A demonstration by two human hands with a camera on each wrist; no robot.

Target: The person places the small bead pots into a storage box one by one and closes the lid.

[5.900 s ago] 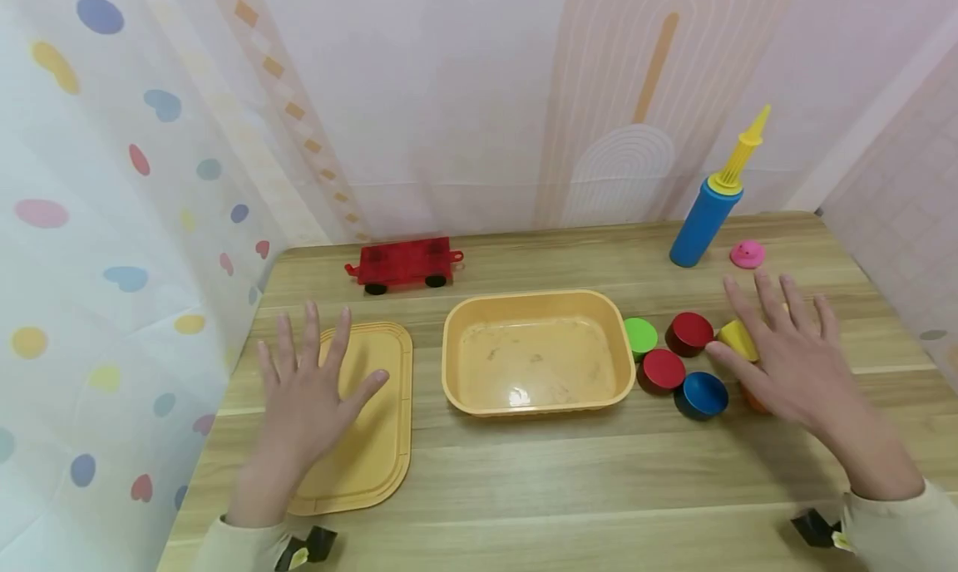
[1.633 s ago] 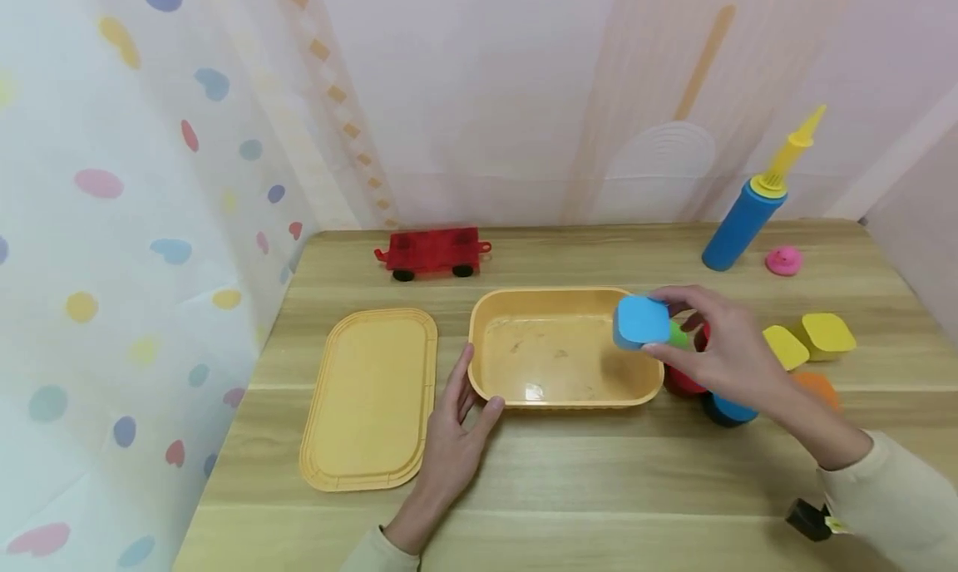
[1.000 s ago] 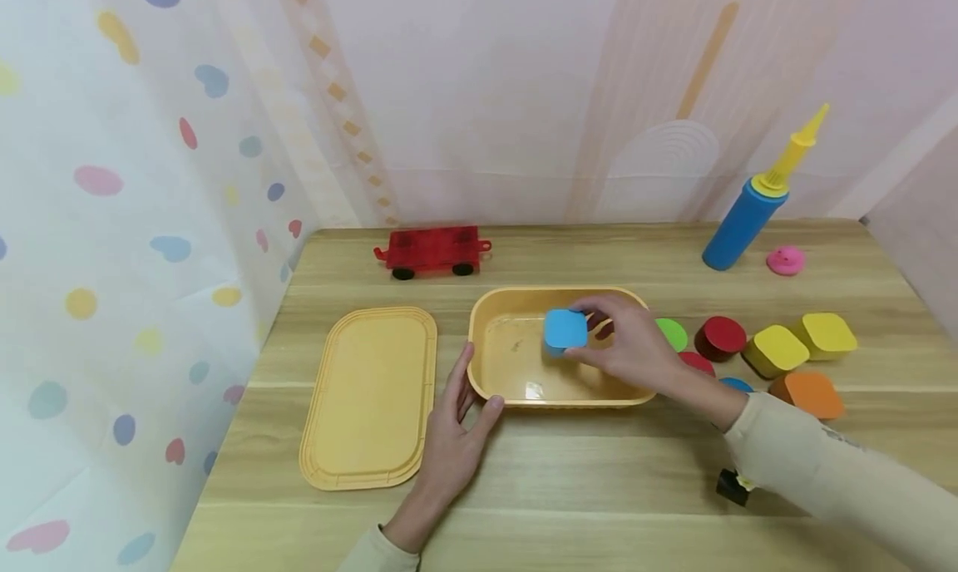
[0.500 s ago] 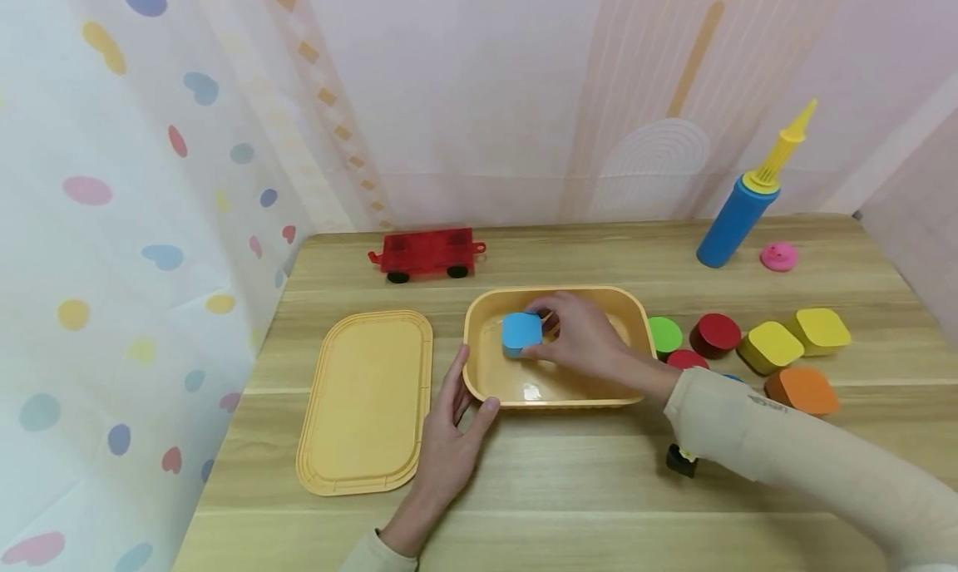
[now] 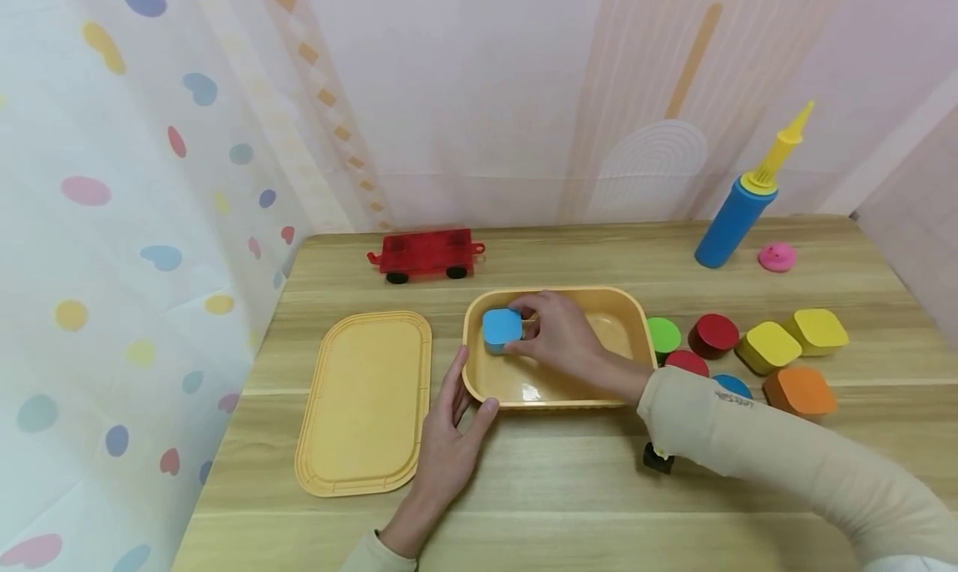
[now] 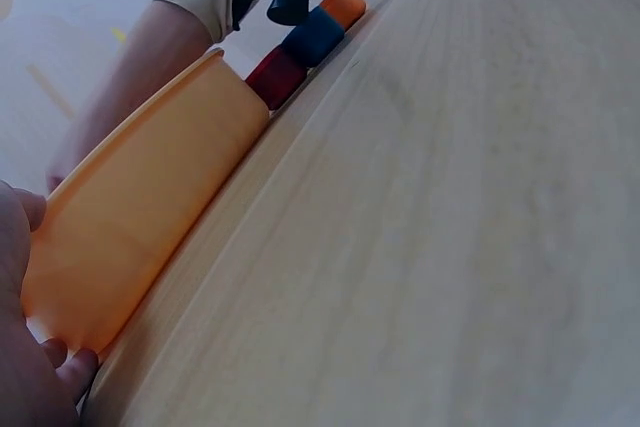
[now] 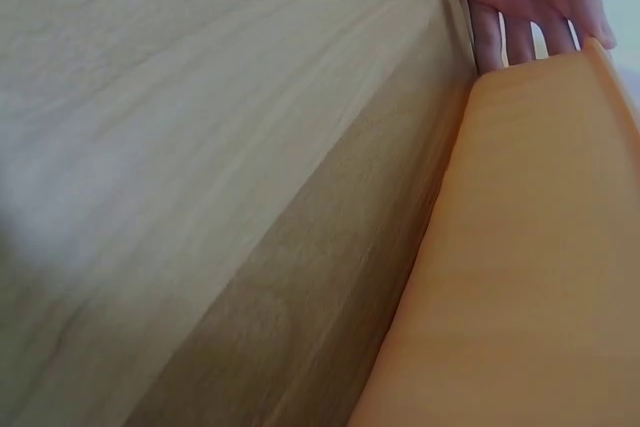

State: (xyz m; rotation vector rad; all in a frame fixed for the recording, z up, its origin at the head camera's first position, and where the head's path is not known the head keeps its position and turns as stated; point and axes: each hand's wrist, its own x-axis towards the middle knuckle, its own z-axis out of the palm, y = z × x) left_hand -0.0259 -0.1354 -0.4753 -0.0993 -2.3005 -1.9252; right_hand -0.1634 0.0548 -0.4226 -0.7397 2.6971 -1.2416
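And here's the right hand [image 5: 561, 332], reaching into the tan tub [image 5: 557, 404], thumb and fingers pinching a light blue block [image 5: 501, 331] by its right side! The block is inside the tub, over toward the far left corner, its flat top facing up; whether it touches the tub's floor, you can't tell from here.

Down at the near left corner, the left hand [image 5: 452, 439] is against the tub, fingers stretched along the left wall, thumb at the near rim, not clenched around anything.

Just beside the tub on the right, a whole crowd: a green piece [image 5: 664, 336], a dark red piece [image 5: 713, 336], a brighter red piece [image 5: 686, 362] and a blue round piece [image 5: 732, 386], then two yellow blocks [image 5: 768, 347] and an orange block [image 5: 801, 392] farther right.

Off to the left, a flat tan panel [image 5: 364, 401] lies on the table [image 5: 546, 489]. At the far side, a red wagon [image 5: 427, 253] on the left; on the right, a blue pump [image 5: 729, 227] with a yellow tip stands beside a pink duck [image 5: 777, 258].
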